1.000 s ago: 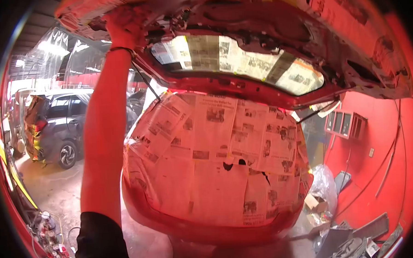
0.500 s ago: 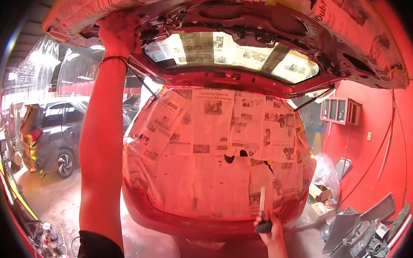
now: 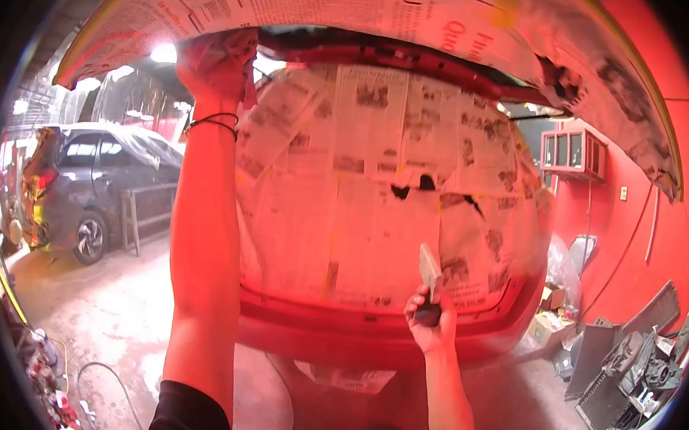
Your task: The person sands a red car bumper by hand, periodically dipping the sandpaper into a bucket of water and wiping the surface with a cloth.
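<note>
My left hand point(image 3: 206, 76) is raised to the edge of the car's tailgate point(image 3: 335, 6), closed around what looks like a crumpled cloth point(image 3: 236, 51). The fingertips are partly hidden there. The tailgate stands partly raised, its outer face covered with taped newspaper. Low on the right, my right hand point(image 3: 432, 330) grips the dark handle of a putty knife point(image 3: 430, 266), its pale flat blade pointing up. Behind the blade, newspaper sheets point(image 3: 306, 224) cover the car's rear opening, with several dark tears in them. The red bumper point(image 3: 334, 331) runs below.
A dark car point(image 3: 108, 179) stands at the left, beside a metal stand point(image 3: 151, 216). Bottles and cans point(image 3: 56, 389) crowd the lower left. On the right, a boxed unit point(image 3: 574, 156) hangs on the red wall point(image 3: 637, 233), above loose car parts point(image 3: 628, 368) and a cardboard box point(image 3: 551, 329).
The tailgate has come down, hiding its underside and window and showing more of its papered outer face. My left hand remains at its edge. My right hand has risen with the putty knife.
</note>
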The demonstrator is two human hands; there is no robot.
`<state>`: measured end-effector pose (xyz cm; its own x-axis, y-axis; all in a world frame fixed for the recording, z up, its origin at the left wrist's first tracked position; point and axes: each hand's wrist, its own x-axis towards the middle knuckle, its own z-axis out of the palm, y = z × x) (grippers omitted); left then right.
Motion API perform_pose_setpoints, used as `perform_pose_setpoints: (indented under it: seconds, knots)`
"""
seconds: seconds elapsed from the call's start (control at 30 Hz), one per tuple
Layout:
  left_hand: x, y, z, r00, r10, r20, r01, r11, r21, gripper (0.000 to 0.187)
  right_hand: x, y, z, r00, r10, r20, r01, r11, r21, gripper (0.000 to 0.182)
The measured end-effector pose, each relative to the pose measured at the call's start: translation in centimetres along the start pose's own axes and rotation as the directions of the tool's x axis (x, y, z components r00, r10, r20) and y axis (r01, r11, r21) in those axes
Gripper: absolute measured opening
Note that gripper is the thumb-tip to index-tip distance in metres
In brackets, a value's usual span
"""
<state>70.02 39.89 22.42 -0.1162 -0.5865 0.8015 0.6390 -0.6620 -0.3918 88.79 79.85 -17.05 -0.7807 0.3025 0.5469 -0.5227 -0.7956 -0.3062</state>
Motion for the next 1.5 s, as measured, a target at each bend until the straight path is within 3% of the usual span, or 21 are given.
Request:
perform_pose_setpoints:
  seconds: [0.07,0.13,0.17,0.2,0.27,0.47,0.6,0.7,0.8,0.9,1.0,1.2,1.3,1.33,1.47,1.5]
  knots:
    - [-6.5,0.9,-4.4,0.954,-0.261,0.145,0.298,0.854,-0.426,0.061,-0.7,1.6,-4.2,1.000,0.002,0.010,-0.002,1.000,0.018,0.031]
    - [-9.3,-1.9,-11.5,0.825,-0.170,0.539,0.494,0.681,-0.541,0.053,-1.2,3.1,-6.6,0.999,-0.032,0.031,0.031,0.999,0.036,0.037]
    - [-10.9,-2.8,-13.7,0.850,-0.171,0.498,0.456,0.711,-0.536,0.053,-1.2,3.4,-8.3,0.999,-0.020,0.026,0.018,0.997,0.077,0.036]
    - [-12.9,-3.5,-14.7,0.916,-0.208,0.344,0.362,0.800,-0.478,0.052,-1.3,3.8,-9.5,1.000,-0.006,0.005,0.005,0.995,0.100,0.036]
    - [-17.1,-4.7,-17.2,0.947,-0.276,0.167,0.318,0.882,-0.347,0.052,-1.7,4.3,-11.5,0.999,-0.007,-0.049,0.013,0.993,0.117,0.034]
    - [-25.2,-9.9,-25.5,0.925,-0.377,-0.044,0.376,0.926,-0.023,0.052,-2.1,6.4,-16.2,0.986,0.033,-0.161,-0.009,0.989,0.146,0.027]
    - [-31.9,-10.1,-31.1,0.887,-0.442,-0.129,0.455,0.886,0.091,0.052,-1.4,6.9,-17.9,0.983,-0.027,-0.180,0.037,0.998,0.049,0.022]
    - [-35.5,-10.0,-34.7,0.859,-0.481,-0.176,0.509,0.840,0.187,0.052,0.3,7.2,-19.4,0.992,-0.056,-0.116,0.066,0.994,0.082,0.019]
    - [-37.3,-11.2,-36.4,0.843,-0.499,-0.204,0.538,0.801,0.263,0.052,1.9,8.1,-19.1,0.933,-0.108,-0.344,0.109,0.994,-0.016,0.025]
    - [-38.5,-12.2,-36.9,0.832,-0.507,-0.225,0.554,0.764,0.331,0.052,2.7,8.2,-21.2,0.971,-0.028,-0.236,0.025,1.000,-0.016,0.033]
    - [-39.5,-12.5,-37.2,0.831,-0.504,-0.236,0.556,0.739,0.380,0.052,3.2,8.1,-23.5,0.929,-0.087,-0.359,0.035,0.988,-0.151,0.038]
    - [-42.0,-12.9,-39.2,0.830,-0.508,-0.232,0.551,0.680,0.483,0.052,2.7,4.4,-27.1,0.982,-0.080,-0.172,0.008,0.922,-0.386,0.034]
    - [-42.8,-12.8,-39.9,0.831,-0.513,-0.216,0.540,0.646,0.540,0.052,3.4,2.3,-30.6,0.984,-0.092,-0.156,-0.004,0.850,-0.526,0.033]
    - [-43.1,-12.6,-40.2,0.832,-0.513,-0.211,0.533,0.632,0.563,0.052,3.2,3.7,-27.6,0.952,-0.148,-0.267,0.012,0.892,-0.453,0.033]
    - [-44.1,-12.3,-40.7,0.824,-0.533,-0.194,0.520,0.574,0.632,0.052,2.2,6.3,-23.8,0.934,-0.017,-0.358,-0.016,0.996,-0.089,0.029]
    - [-44.5,-12.0,-40.6,0.817,-0.544,-0.191,0.522,0.555,0.647,0.052,2.3,7.0,-24.2,0.950,-0.009,-0.313,-0.008,0.999,-0.052,0.027]
